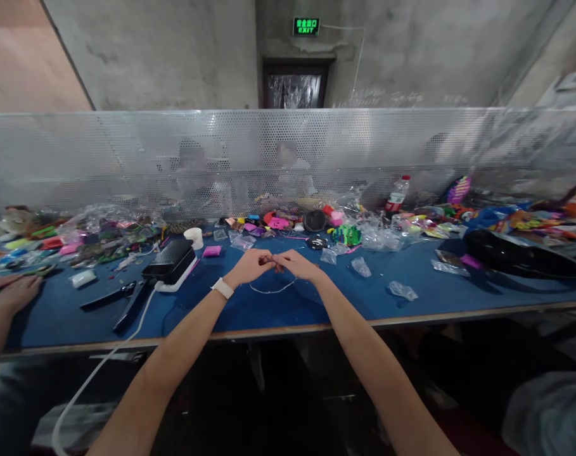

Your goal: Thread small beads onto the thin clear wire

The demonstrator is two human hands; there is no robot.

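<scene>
Both my hands meet above the blue table (335, 307), fingertips pinched close together. My left hand (250, 265), with a white band (222, 289) on its wrist, is closed. Opposite it, my right hand (297, 263) is closed too, its fingers bent against the left ones. A thin pale strand (273, 292), a cord or fine chain, curves in a loop below them, its ends running up towards the two hands. What sits right between the fingertips is too small and covered to make out.
To the left are a black device (171, 261) with a white cable (142, 313), a stapler-like black tool (130, 304) and a paper cup (193, 238). Clear plastic bags (402, 290) lie at right, near a black bag (520, 253). Another person's hand (19, 292) works far left.
</scene>
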